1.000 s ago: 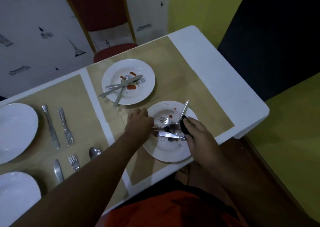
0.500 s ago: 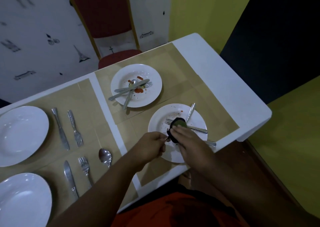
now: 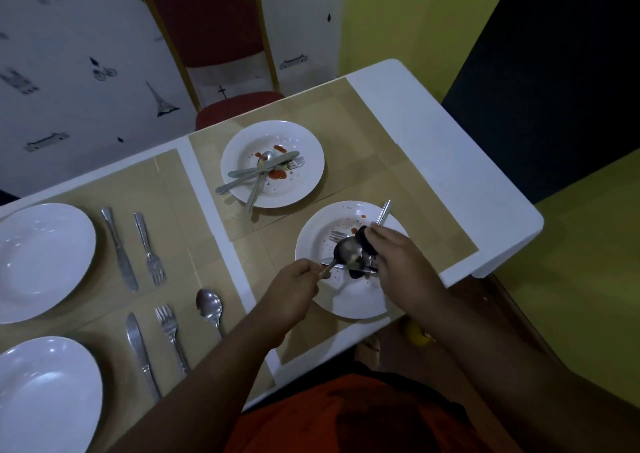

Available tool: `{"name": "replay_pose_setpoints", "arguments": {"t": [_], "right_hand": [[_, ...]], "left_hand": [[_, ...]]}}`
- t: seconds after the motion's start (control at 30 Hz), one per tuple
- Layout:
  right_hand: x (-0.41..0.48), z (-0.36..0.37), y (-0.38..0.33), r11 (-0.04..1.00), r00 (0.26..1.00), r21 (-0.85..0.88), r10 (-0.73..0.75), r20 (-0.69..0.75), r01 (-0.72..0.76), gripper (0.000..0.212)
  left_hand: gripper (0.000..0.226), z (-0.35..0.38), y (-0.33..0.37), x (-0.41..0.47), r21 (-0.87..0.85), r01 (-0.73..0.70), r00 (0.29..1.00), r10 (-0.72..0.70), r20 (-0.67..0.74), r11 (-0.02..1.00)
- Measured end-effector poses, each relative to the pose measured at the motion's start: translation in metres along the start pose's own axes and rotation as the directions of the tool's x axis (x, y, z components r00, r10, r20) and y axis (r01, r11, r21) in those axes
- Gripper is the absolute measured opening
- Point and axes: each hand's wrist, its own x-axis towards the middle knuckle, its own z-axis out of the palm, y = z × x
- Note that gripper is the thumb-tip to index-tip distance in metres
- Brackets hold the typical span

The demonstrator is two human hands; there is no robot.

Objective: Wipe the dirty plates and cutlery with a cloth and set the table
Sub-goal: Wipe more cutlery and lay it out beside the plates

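Observation:
My left hand (image 3: 294, 290) grips the handle of a dirty spoon (image 3: 347, 254) and holds it just above the near dirty plate (image 3: 346, 300). A dark cloth (image 3: 364, 243) is bunched in my right hand (image 3: 401, 262) and presses against the spoon's bowl. On that plate lie a fork (image 3: 337, 235), a knife (image 3: 329, 263) and one more utensil handle (image 3: 384, 212). Behind it, a second dirty plate (image 3: 304, 148) with red sauce carries crossed cutlery (image 3: 258, 172).
Two clean white plates (image 3: 41, 258) (image 3: 45, 393) sit at the left on tan placemats, with a knife (image 3: 119, 250), forks (image 3: 149, 246) (image 3: 171, 338), another knife (image 3: 138, 348) and a spoon (image 3: 209, 305) laid beside them. A red chair (image 3: 211, 20) stands behind the table. The table's right end (image 3: 485, 189) is bare white.
My left hand took the spoon by its handle and lifted it off the near plate. My right hand brought the cloth onto the spoon's bowl. The camera view shifted.

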Motion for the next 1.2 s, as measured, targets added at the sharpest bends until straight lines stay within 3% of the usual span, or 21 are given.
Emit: {"name": "replay_pose_setpoints", "arguments": {"t": [0.1, 0.17, 0.3, 0.4, 0.7, 0.9, 0.97, 1.1, 1.2], "right_hand": [[-0.001, -0.01, -0.01, 0.991, 0.992, 0.114, 0.078, -0.095, -0.067, 0.054], [-0.003, -0.014, -0.018, 0.989, 0.992, 0.14, 0.056, -0.113, -0.04, 0.054], [-0.011, -0.005, -0.035, 0.983, 0.985, 0.065, -0.171, -0.03, 0.173, 0.051], [-0.012, 0.008, -0.026, 0.966, 0.964, 0.024, -0.26, 0.057, 0.259, 0.048], [0.015, -0.01, -0.027, 0.973, 0.98, 0.229, -0.055, 0.193, 0.009, 0.042], [0.021, -0.013, -0.001, 0.919, 0.948, 0.295, 0.185, 0.261, -0.261, 0.046], [0.021, -0.02, 0.001, 0.918, 0.951, 0.289, 0.208, 0.23, -0.271, 0.042], [0.019, -0.025, -0.012, 0.893, 0.966, 0.37, 0.242, 0.086, -0.256, 0.044], [0.017, -0.023, -0.029, 0.947, 0.992, 0.303, 0.12, -0.023, -0.108, 0.047]], "left_hand": [[0.035, 0.002, 0.005, 0.001, 0.086, -0.062, 0.994, 0.069, -0.082, 0.994], [0.032, 0.003, 0.007, 0.003, 0.178, -0.094, 0.992, 0.108, -0.071, 0.979], [0.029, 0.007, 0.011, 0.005, 0.212, -0.125, 0.992, 0.127, 0.004, 0.969], [0.029, 0.007, 0.01, 0.006, 0.362, -0.244, 0.966, 0.258, 0.01, 0.9], [0.025, 0.005, -0.006, 0.007, 0.323, -0.264, 0.959, 0.282, -0.007, 0.909], [0.024, -0.006, -0.015, -0.002, 0.107, -0.172, 0.985, 0.17, 0.029, 0.979], [0.024, -0.009, -0.01, -0.005, 0.05, -0.114, 0.993, 0.113, 0.032, 0.992], [0.033, -0.008, 0.006, -0.005, 0.127, -0.099, 0.994, 0.104, -0.034, 0.987], [0.034, -0.003, 0.012, 0.0, 0.149, -0.076, 0.994, 0.086, -0.064, 0.986]]}}
